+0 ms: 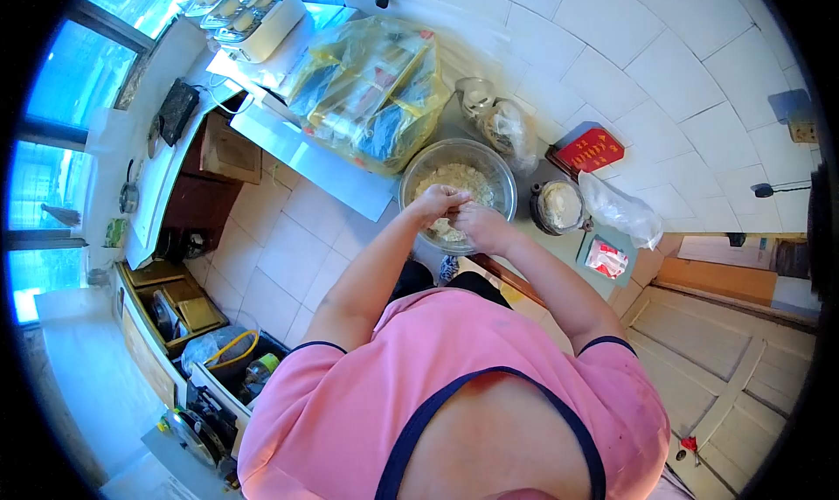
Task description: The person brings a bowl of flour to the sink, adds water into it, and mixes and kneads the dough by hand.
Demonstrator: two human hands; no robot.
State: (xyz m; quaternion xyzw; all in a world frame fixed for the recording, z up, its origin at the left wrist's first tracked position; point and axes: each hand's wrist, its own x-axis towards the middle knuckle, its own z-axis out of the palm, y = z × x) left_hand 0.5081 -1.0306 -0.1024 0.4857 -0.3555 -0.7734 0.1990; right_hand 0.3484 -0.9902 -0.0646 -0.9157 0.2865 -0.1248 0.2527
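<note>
A clear round bowl (pixel 408 183) stands on the counter in front of me, with a pale, crumbly, dough-like mass (pixel 459 178) inside. My left hand (pixel 435 204) is over the near part of the bowl, its fingers curled and pressed together. Beside it, my right hand (pixel 482 226) is also closed, and the fingertips of both hands meet above the mass. Whatever may be between the fingers is too small or hidden to name.
A yellow plastic bag (pixel 367 98) of packages lies left of the bowl. Behind it are clear bags (pixel 511 133). To the right stand a container of white powder (pixel 559 204), a red box (pixel 594 149) and a red-and-white packet (pixel 606 260). An open drawer (pixel 232 369) juts out at left.
</note>
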